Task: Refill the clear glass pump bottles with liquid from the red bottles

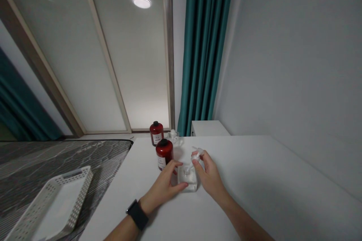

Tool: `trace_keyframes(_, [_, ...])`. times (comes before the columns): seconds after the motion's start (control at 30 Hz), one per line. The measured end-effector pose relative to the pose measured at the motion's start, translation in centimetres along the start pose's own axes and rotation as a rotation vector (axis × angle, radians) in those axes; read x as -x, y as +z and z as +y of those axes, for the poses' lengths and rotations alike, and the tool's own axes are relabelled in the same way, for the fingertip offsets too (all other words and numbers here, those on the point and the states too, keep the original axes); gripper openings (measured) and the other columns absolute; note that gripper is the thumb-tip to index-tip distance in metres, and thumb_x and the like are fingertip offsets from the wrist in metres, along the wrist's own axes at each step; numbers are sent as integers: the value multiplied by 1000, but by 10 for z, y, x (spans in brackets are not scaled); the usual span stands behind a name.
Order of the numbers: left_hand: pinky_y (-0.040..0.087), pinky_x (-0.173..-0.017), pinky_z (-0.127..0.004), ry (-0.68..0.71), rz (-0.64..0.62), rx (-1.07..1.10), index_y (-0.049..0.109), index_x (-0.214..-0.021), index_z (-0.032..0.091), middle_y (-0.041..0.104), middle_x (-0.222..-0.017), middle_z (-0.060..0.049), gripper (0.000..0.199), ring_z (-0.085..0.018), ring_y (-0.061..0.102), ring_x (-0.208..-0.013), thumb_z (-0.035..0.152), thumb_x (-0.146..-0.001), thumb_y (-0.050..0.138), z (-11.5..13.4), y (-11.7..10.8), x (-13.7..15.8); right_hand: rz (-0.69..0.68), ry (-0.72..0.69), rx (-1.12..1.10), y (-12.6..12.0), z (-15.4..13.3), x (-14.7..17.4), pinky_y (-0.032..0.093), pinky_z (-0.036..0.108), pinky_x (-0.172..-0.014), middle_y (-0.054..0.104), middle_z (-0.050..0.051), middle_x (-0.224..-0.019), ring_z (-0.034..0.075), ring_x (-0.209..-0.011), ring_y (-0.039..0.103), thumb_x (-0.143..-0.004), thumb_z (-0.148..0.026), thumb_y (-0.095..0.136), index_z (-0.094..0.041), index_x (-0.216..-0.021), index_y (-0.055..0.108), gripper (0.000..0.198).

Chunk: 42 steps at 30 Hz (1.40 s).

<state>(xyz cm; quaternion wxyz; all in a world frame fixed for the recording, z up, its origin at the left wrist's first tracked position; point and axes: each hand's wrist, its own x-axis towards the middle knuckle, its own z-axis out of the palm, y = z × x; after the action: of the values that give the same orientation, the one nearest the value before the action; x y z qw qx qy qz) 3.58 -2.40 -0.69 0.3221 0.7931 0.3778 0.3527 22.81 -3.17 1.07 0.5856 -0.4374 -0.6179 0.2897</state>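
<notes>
A clear, square-sided bottle stands on the white table with its neck uncovered. My left hand steadies it from the left, fingers at the far side and thumb at the near side. Just above and to the right of the bottle, my right hand pinches a white pump head between thumb and fingers. Whether its tube still dips into the bottle I cannot tell. Close behind my left hand is a dark red bottle with a black cap and pale label.
Farther back stand a second red bottle and another clear bottle with a white top. The white table reaches right to the wall. A white perforated basket lies lower left on a grey patterned surface. A white cabinet is behind the table.
</notes>
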Motion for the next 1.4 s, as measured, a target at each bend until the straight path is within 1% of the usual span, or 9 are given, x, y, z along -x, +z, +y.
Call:
trace_keyframes(0.13, [48,-91,-38,-2,-6,2,52,-121,20,59,-119,-9,46,-25,58,-107,24,-79,71,1,-1,0,-7,75,-24,5,4,1,50,34,-87,68,5,-97,21,-94,65,-92,-35,56,-20,-115,56,28])
trace_keyframes(0.23, [47,-92,-38,1,-7,3,52,-121,20,59,-119,-9,47,-26,57,-109,24,-79,71,1,-1,0,59,61,-53,6,6,3,51,33,-86,66,2,-90,19,-88,65,-91,-34,58,-20,-137,41,52])
trace_keyframes(0.3, [47,-91,-38,-3,-9,6,52,-120,20,59,-120,-9,46,-26,57,-110,24,-79,72,2,-1,0,90,37,-40,6,7,5,50,35,-89,65,2,-93,19,-90,65,-92,-35,57,-22,-144,35,58])
trace_keyframes(0.43, [48,-90,-38,-18,-10,3,52,-120,20,59,-120,-9,46,-26,57,-109,24,-78,72,3,0,0,117,-15,-3,3,5,7,48,37,-94,64,6,-104,21,-97,62,-95,-37,54,-24,-143,40,52])
trace_keyframes(0.6, [47,-91,-39,-27,-7,-7,52,-120,20,59,-120,-9,45,-26,57,-108,25,-79,71,3,-1,0,180,-7,-59,2,4,5,49,33,-84,62,3,-94,17,-83,60,-99,-36,47,-24,-148,32,53])
trace_keyframes(0.77, [46,-93,-40,-12,-9,-15,52,-120,20,59,-120,-10,46,-27,57,-110,26,-80,71,1,-1,1,176,-17,-122,7,9,2,49,32,-83,59,1,-88,16,-82,58,-98,-33,49,-23,-142,36,47])
trace_keyframes(1.03, [47,-93,-39,2,-20,-32,50,-122,20,58,-120,-9,46,-26,57,-108,27,-81,71,-3,-1,0,71,32,-73,-1,19,-4,48,30,-80,59,-2,-84,15,-77,57,-93,-30,56,-23,-145,31,58])
trace_keyframes(1.17, [46,-93,-40,-1,-18,-32,51,-121,20,59,-120,-9,45,-26,57,-108,28,-81,71,-2,-1,0,87,54,-106,-2,21,-5,49,31,-81,61,-1,-86,16,-78,59,-92,-31,57,-22,-149,25,66])
trace_keyframes(1.4, [47,-92,-39,-17,-4,-18,52,-119,20,60,-118,-9,44,-26,58,-106,26,-79,71,1,-1,1,45,64,-134,-6,17,-9,49,30,-78,64,-1,-82,16,-76,60,-87,-30,63,-22,-138,40,57])
